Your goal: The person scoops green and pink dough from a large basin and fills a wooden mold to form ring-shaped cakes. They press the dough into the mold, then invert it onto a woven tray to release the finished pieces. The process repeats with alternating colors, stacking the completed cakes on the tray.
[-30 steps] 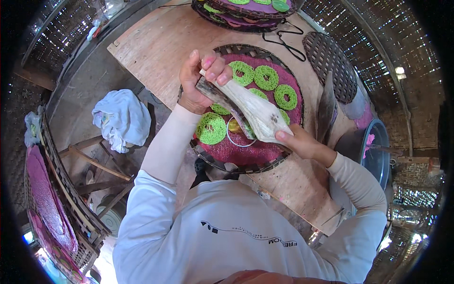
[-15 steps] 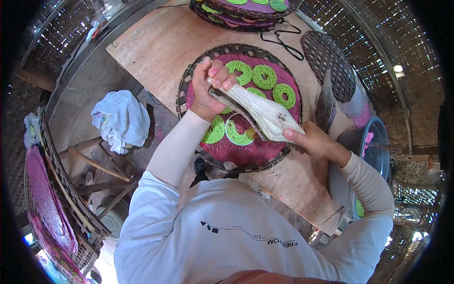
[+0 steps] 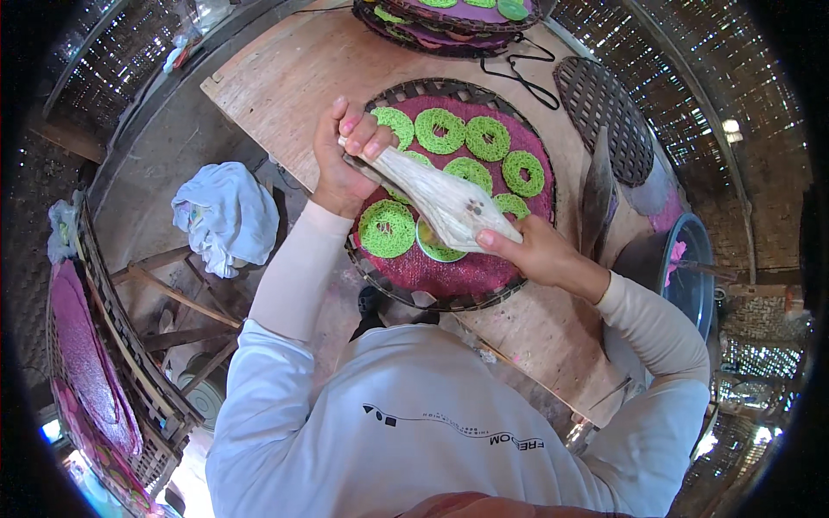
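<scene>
The pale cloth bag (image 3: 445, 200) covers part of the green rings (image 3: 387, 229) beneath it, and the left hand (image 3: 345, 155) hides the bag's narrow end. The stacked trays (image 3: 449, 22) are cut off by the top edge. What the blue tub (image 3: 691, 276) holds is perhaps pink, too dim to tell.
</scene>
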Demonstrator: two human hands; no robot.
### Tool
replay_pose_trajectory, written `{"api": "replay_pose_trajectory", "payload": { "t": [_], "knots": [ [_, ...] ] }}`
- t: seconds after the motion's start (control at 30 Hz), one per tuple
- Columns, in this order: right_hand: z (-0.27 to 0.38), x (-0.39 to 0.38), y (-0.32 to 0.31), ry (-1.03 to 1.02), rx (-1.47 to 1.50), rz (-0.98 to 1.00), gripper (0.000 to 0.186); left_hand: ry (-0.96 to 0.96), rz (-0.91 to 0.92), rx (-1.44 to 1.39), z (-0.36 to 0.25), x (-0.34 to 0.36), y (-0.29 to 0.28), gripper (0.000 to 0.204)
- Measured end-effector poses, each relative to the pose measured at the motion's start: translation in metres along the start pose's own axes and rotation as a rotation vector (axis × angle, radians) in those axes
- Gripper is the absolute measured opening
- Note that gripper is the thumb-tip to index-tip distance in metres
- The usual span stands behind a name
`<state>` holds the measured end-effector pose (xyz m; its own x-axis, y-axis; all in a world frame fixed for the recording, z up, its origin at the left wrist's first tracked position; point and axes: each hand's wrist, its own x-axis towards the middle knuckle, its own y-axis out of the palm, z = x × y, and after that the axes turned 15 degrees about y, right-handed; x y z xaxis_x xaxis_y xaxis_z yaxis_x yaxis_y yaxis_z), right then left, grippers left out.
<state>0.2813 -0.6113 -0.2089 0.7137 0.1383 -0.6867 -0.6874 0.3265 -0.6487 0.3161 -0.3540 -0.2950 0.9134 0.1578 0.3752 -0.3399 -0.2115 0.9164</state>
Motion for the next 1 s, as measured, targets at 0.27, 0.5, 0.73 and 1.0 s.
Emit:
{"api": "replay_pose_trajectory", "payload": {
  "t": [0.27,0.5,0.73,1.0],
  "knots": [
    [-0.019,-0.015,-0.022,0.074,-0.074,-0.016,0.079,-0.159,0.106,-0.190,0.024,-0.004,-0.013,0.046],
    [-0.022,-0.028,-0.023,-0.075,0.280,0.028,0.068,-0.055,0.924,1.396,0.031,-0.019,0.055,0.084],
    [-0.036,0.054,0.015,-0.715,0.348,-0.105,0.049,0.204,0.363,1.448,0.028,-0.044,0.075,0.051],
    [-0.016,0.058,0.048,-0.798,-0.264,-0.334,0.085,0.395,-0.208,1.274,-0.023,-0.088,0.064,0.031]
  ]
}}
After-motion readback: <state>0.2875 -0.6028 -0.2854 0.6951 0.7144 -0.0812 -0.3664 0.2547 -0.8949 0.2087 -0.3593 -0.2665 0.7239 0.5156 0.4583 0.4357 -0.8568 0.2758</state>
